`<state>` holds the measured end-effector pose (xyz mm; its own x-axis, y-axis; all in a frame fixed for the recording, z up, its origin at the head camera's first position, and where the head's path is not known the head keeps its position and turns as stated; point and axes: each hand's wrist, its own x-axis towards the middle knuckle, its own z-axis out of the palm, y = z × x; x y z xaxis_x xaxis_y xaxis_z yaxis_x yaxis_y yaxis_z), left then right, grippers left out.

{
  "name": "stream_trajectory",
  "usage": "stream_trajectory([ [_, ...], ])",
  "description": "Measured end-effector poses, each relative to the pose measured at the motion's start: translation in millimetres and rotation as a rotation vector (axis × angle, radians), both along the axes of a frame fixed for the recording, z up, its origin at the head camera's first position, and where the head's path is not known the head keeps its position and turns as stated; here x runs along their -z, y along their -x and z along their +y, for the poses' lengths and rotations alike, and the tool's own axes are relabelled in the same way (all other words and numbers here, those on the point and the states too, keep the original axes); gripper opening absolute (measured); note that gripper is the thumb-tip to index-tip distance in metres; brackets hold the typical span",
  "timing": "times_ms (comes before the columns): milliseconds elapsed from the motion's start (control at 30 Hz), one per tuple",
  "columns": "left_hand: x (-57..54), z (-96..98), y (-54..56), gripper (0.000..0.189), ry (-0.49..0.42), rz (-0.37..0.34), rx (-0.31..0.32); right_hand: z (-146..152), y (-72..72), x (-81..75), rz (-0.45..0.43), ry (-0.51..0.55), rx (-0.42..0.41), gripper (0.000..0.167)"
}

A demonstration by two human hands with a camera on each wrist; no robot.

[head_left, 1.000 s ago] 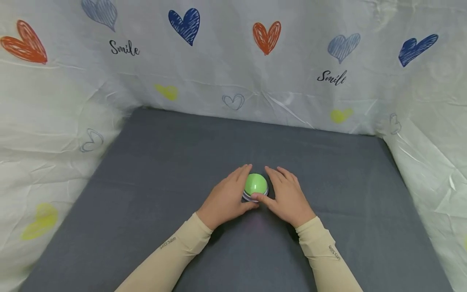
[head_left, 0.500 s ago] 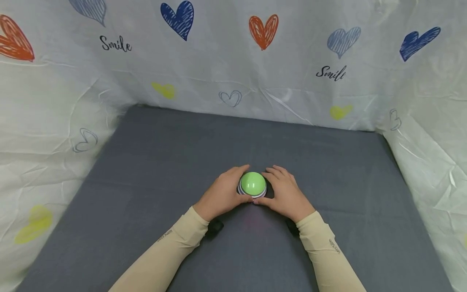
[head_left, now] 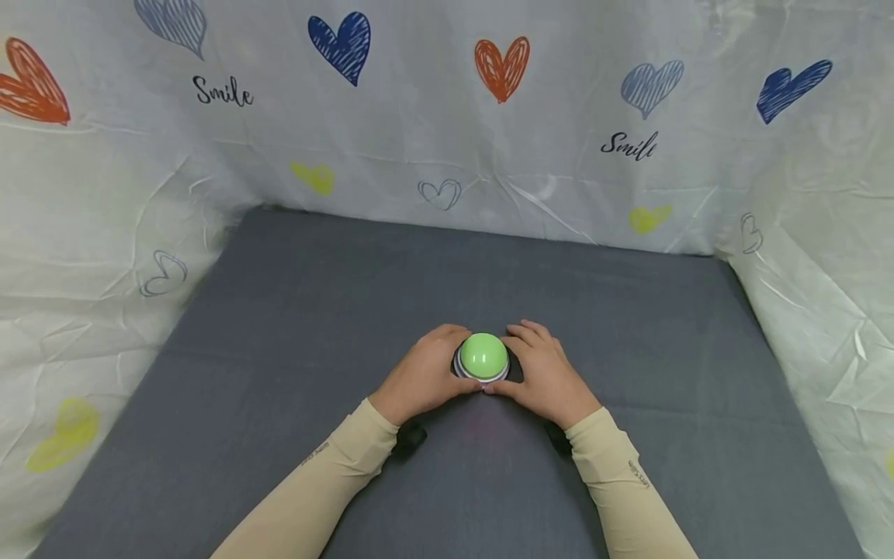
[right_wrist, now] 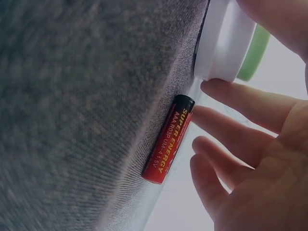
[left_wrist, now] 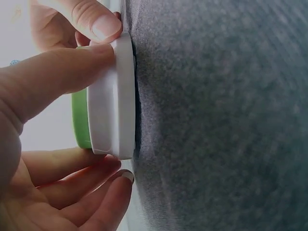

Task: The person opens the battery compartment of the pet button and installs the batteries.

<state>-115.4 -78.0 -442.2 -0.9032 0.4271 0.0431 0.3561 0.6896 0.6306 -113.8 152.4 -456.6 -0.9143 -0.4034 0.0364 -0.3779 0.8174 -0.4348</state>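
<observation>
A round push button (head_left: pixel 484 355) with a shiny green dome and a white base sits upright on the grey cloth. My left hand (head_left: pixel 422 376) holds its left side, thumb at the front of the base and fingers curled round the far side. From the right, my right hand (head_left: pixel 552 376) holds it too, thumb on the front rim and index fingertip at the base (right_wrist: pixel 224 38). Both thumbs meet at the front, as the left wrist view shows. A red and black AAA battery (right_wrist: pixel 168 139) lies on the cloth beside my right fingers; in the head view it is hidden.
Grey cloth (head_left: pixel 335 295) covers the table under both hands. White sheeting (head_left: pixel 391 116) printed with hearts and "Smile" rises at the back and along both sides. A black wrist camera (head_left: pixel 410 440) hangs under my left wrist.
My right thumb has slid from over the button's front down to its rim, meeting the left thumb. Both hands have closed in round the base, and more of the green dome shows.
</observation>
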Motion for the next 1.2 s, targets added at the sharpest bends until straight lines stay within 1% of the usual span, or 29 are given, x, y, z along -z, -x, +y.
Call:
stream_trajectory([
  [100,0.2,-0.4,0.0,0.069,0.003,0.001,0.004,-1,-0.2,-0.3,-0.002,0.005,-0.002,0.075],
  [200,0.0,-0.8,0.8,0.070,-0.004,0.012,0.011,0,0.0,-1.4,0.014,0.019,-0.005,0.075],
  [300,-0.2,-0.9,2.1,0.070,-0.019,0.022,0.015,0,0.5,-2.8,0.039,0.051,-0.008,0.072],
  [400,-0.6,-1.2,2.9,0.072,-0.038,0.016,0.012,0,0.9,-3.9,0.048,0.091,-0.007,0.067],
  [533,-2.9,-1.3,2.4,0.078,-0.071,-0.023,-0.003,-1,0.4,-5.5,0.010,0.146,0.017,0.068],
  [700,-6.3,-2.0,2.0,0.083,-0.127,-0.090,-0.018,-2,-0.2,-7.5,-0.033,0.210,0.055,0.076],
  [833,-6.9,-1.7,2.4,0.083,-0.151,-0.124,-0.042,0,0.2,-9.1,-0.085,0.306,0.062,0.079],
  [933,-6.3,-0.8,2.8,0.081,-0.137,-0.108,-0.072,2,0.2,-12.1,-0.128,0.402,0.072,0.074],
  [1000,-5.7,-0.3,2.9,0.077,-0.132,-0.088,-0.088,2,0.1,-14.3,-0.139,0.440,0.082,0.069],
  [1100,-6.0,0.4,2.6,0.068,-0.131,-0.049,-0.100,1,0.1,-15.7,-0.149,0.467,0.104,0.060],
  [1200,-6.2,1.3,2.1,0.059,-0.149,-0.047,-0.115,0,-0.2,-16.2,-0.143,0.473,0.116,0.049],
])
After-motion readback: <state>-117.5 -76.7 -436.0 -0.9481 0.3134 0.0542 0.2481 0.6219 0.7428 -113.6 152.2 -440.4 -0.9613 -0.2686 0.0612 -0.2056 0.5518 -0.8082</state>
